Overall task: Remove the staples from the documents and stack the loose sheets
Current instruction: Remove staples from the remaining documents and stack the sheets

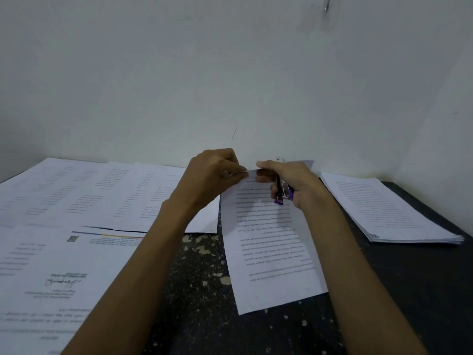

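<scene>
— Where is the document?
— The document (268, 242) lies mid-desk on the dark, speckled desk (199, 290), with its print upside down to the camera. Its far edge, at twelve o'clock, is lifted off the surface toward the wall (230, 73).

— And the hands?
— The left hand (215, 172) pinches that raised edge near its eleven o'clock corner, fingers curled on the paper. The right hand (289, 180) is at the one o'clock side of the same edge, with thumb and forefinger at the paper. Its other fingers are wrapped round a purple tool (282, 192) whose metal end sticks up past the edge.

— A stapler or a remover?
— I cannot tell.

— Any loose sheets?
— A squared stack (389, 213) sits at three o'clock of the document, apart from it and close to the wall. At nine o'clock, printed papers (76, 201) lie spread and overlapping across the desk, and the left forearm passes over their near corner.
</scene>
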